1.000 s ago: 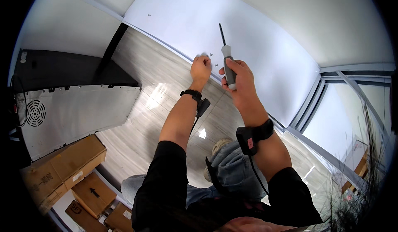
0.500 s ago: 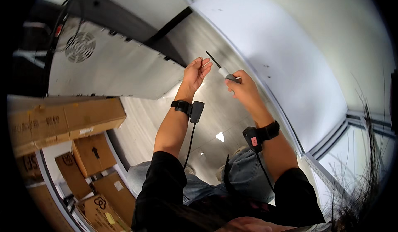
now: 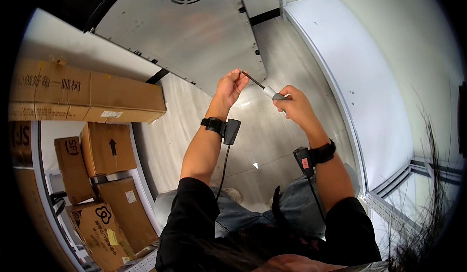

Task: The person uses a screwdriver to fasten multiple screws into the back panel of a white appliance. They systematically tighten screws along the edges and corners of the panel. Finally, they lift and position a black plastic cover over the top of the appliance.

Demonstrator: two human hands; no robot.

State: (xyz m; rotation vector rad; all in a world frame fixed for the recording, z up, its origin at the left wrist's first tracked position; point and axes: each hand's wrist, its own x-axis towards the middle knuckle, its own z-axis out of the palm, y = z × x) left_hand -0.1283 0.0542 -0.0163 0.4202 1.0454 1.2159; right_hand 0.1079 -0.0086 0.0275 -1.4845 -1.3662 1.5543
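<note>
A screwdriver with a white and grey handle and a dark shaft is gripped in my right hand. Its shaft slants up and left, and the tip meets the fingertips of my left hand. Those fingertips are pinched together; whatever small thing they may hold at the tip cannot be made out. Just beyond my left hand stands a large grey metal panel with a round slotted vent and dark clips along its edges. Both hands are in the air above the floor.
To the left, a long cardboard box lies above a shelf frame holding several cartons. A white shelf runs along the right side. Pale floor tiles lie below. Each wrist wears a strapped black device with a cable.
The view has turned, so the metal panel and boxes sit differently. The screwdriver's tip, earlier just past my left fingers, is now at their tips. My left fingers have drawn together.
</note>
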